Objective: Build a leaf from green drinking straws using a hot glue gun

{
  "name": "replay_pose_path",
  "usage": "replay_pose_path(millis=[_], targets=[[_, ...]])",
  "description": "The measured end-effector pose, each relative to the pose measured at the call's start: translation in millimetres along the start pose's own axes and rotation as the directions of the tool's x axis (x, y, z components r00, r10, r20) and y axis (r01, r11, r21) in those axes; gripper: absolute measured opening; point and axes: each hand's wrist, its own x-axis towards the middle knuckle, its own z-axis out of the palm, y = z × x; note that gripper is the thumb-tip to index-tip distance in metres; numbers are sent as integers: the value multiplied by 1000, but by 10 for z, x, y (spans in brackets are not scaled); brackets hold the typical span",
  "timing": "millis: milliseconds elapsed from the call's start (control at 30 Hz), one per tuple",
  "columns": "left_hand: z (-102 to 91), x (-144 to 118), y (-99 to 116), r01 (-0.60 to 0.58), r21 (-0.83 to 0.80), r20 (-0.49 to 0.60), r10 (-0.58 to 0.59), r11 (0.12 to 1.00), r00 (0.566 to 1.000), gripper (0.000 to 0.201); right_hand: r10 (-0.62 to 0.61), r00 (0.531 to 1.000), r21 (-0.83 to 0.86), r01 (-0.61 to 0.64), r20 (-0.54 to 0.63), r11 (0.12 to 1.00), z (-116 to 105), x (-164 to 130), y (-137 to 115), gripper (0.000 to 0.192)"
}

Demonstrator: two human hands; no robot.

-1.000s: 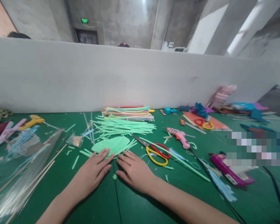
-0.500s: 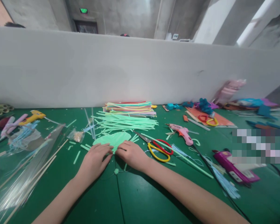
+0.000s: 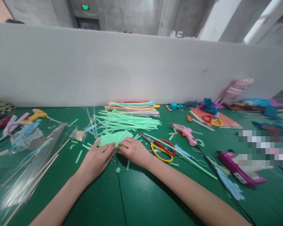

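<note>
Our left hand (image 3: 96,159) and right hand (image 3: 135,152), grip unclear, meet at the seemingly formed oval (image 3: 114,137); strips (image 3: 129,121) lie unjoined.

mint-green piece (image 3: 115,137) | rounded far edge | lying broadside on green table (image 3: 143,201) | near edge partly hidden

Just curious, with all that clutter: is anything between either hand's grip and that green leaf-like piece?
Nothing visible: the left hand's grip and right hand's grip are both at the near edge of the green leaf-like piece. The scissors lie to its right, not in between.
</note>
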Motion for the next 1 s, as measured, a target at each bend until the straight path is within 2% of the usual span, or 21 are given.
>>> replay_pose_path(millis=[200, 467, 667, 1000], targets=[[-1, 24, 9, -54, 56, 23, 52, 997, 998, 33, -81, 994, -92, 88, 75, 992, 6, 7, 6, 18], [-59, -14, 20, -115, 138, 42, 110, 984, 993, 38, -90, 992, -130, 101, 86, 986, -37, 23, -77, 24], [-49, -25, 39, -89, 182, 15, 87, 979, 996, 37, -11, 995, -186, 29, 98, 982, -64, 51, -135, 29], [-18, 47, 15, -133, 148, 40, 128, 980, 991, 40, 39, 984, -100, -22, 176, 995, -112, 65, -95, 20]])
